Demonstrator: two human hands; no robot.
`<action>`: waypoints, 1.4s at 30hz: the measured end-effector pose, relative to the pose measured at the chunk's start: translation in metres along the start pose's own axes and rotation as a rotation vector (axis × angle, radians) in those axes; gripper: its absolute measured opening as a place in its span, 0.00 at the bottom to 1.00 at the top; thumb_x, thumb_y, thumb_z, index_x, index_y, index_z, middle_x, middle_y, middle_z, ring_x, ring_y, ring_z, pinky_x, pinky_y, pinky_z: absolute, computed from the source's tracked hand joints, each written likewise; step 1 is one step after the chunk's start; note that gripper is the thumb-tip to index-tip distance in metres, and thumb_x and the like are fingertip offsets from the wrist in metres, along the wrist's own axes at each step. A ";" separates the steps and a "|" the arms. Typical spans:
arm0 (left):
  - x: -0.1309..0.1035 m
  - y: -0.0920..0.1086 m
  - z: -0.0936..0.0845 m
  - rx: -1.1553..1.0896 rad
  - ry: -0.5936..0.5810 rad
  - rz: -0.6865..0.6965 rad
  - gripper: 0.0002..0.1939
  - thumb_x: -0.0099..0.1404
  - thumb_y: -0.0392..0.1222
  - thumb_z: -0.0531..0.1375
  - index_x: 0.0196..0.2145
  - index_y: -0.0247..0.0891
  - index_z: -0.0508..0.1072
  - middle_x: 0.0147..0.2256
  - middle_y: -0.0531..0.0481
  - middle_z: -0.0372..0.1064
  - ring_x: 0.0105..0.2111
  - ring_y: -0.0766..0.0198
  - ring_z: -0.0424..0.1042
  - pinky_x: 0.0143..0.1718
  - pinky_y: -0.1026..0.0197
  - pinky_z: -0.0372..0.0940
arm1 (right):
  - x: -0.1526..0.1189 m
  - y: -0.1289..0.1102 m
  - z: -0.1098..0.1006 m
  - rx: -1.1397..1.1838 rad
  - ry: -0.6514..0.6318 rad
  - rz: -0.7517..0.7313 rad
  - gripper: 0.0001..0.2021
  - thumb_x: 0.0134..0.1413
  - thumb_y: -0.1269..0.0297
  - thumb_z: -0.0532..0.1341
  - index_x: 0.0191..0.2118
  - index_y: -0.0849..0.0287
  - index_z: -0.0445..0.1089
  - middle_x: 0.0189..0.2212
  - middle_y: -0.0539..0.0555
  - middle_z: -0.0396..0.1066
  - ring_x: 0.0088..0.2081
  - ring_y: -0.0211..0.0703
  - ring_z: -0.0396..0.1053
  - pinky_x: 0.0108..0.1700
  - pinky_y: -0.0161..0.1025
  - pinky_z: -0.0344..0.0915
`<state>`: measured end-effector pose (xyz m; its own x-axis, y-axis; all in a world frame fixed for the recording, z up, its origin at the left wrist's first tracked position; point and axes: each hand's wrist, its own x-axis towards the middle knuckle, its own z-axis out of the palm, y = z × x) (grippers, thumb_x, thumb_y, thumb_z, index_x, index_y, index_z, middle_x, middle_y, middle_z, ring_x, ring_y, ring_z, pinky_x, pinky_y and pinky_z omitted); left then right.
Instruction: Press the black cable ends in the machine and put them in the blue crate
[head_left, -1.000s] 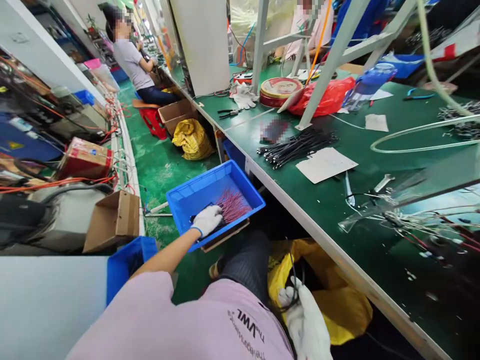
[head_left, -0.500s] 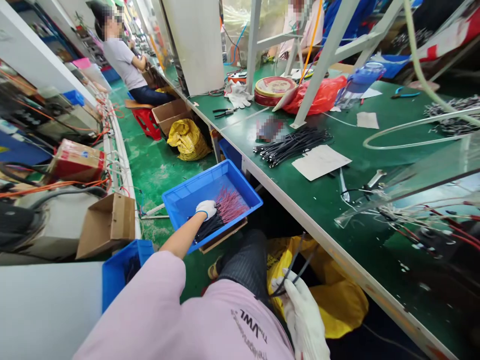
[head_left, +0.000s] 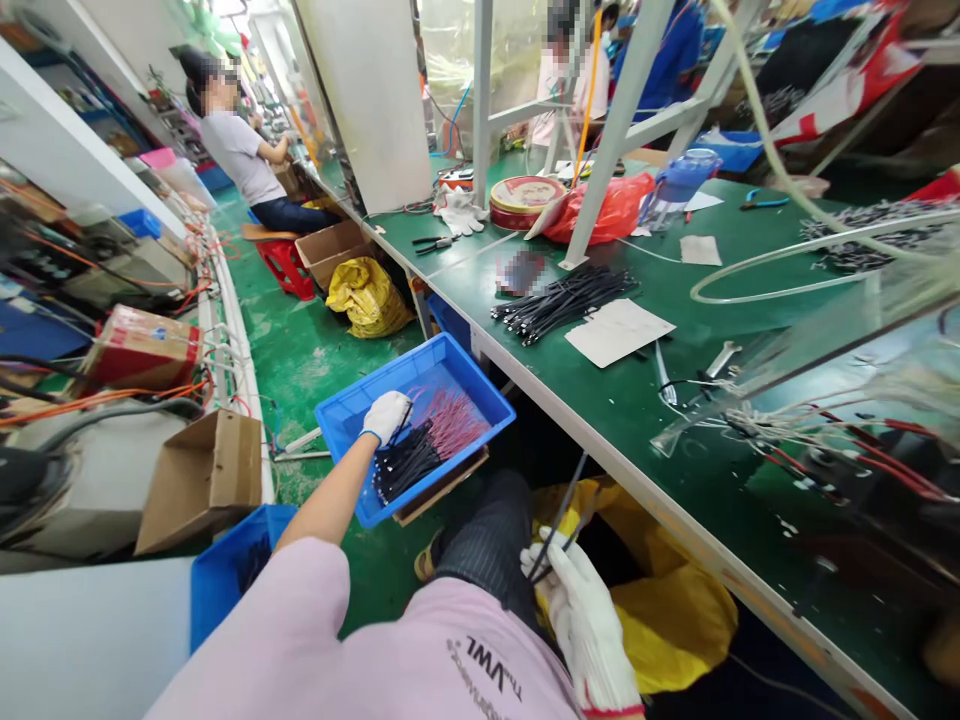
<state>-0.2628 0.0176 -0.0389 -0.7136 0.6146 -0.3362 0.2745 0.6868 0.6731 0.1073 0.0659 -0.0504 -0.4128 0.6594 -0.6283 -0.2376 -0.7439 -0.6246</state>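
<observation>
My left hand [head_left: 386, 415], in a white glove, reaches down into a blue bin [head_left: 339, 418] on the floor to my left. Its curled fingers rest at the upper end of a bundle of black wires [head_left: 403, 464] with red tips [head_left: 456, 420] that lies in the bin. Whether the fingers pinch a wire is unclear. My right hand [head_left: 583, 622], also gloved, sits over my lap and grips a few thin black wires [head_left: 564, 508] that stick up toward the bench edge.
A green workbench [head_left: 637, 405] runs along my right with a black wire bundle [head_left: 559, 298], a white sheet [head_left: 619, 330], tools and a round tin [head_left: 525, 195]. A yellow bag [head_left: 679, 610] lies under it. A cardboard box [head_left: 202, 480] and a second blue bin [head_left: 225, 575] stand on my left. A co-worker [head_left: 241, 155] sits far ahead.
My left hand slid off the black bundle toward the bin's upper left, uncovering the wires. My right hand rose a little with its wires. The view shifted left.
</observation>
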 end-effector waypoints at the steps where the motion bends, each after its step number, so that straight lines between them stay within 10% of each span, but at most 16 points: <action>1: -0.005 0.011 0.000 -0.076 -0.005 0.023 0.17 0.71 0.48 0.48 0.46 0.36 0.69 0.42 0.43 0.72 0.38 0.62 0.73 0.42 0.56 0.69 | 0.005 -0.003 0.008 0.005 -0.024 -0.008 0.25 0.30 0.54 0.76 0.36 0.58 0.73 0.26 0.50 0.74 0.29 0.42 0.72 0.36 0.42 0.71; 11: -0.098 0.108 0.069 -0.499 -0.342 0.170 0.17 0.61 0.52 0.56 0.42 0.37 0.72 0.33 0.48 0.72 0.31 0.62 0.74 0.34 0.57 0.72 | 0.036 -0.040 0.078 -0.011 -0.176 -0.285 0.17 0.39 0.56 0.71 0.35 0.60 0.74 0.25 0.50 0.73 0.26 0.37 0.67 0.31 0.36 0.64; 17: -0.131 0.132 0.096 -0.352 -0.207 0.230 0.14 0.62 0.48 0.56 0.39 0.39 0.76 0.34 0.49 0.74 0.35 0.62 0.73 0.38 0.61 0.68 | 0.027 -0.046 0.069 0.057 -0.181 -0.292 0.15 0.41 0.58 0.69 0.36 0.59 0.74 0.30 0.52 0.75 0.30 0.41 0.71 0.36 0.39 0.68; 42: -0.154 0.116 0.106 -0.273 -0.216 0.241 0.12 0.63 0.48 0.56 0.39 0.42 0.76 0.37 0.51 0.75 0.39 0.61 0.72 0.43 0.61 0.65 | 0.021 -0.022 0.053 -0.076 -0.061 -0.363 0.12 0.44 0.58 0.68 0.34 0.59 0.73 0.26 0.49 0.72 0.27 0.37 0.65 0.30 0.34 0.62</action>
<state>-0.0525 0.0437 0.0217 -0.4901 0.8323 -0.2588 0.2156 0.4035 0.8892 0.0569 0.0905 -0.0247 -0.3660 0.8695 -0.3318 -0.3132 -0.4508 -0.8359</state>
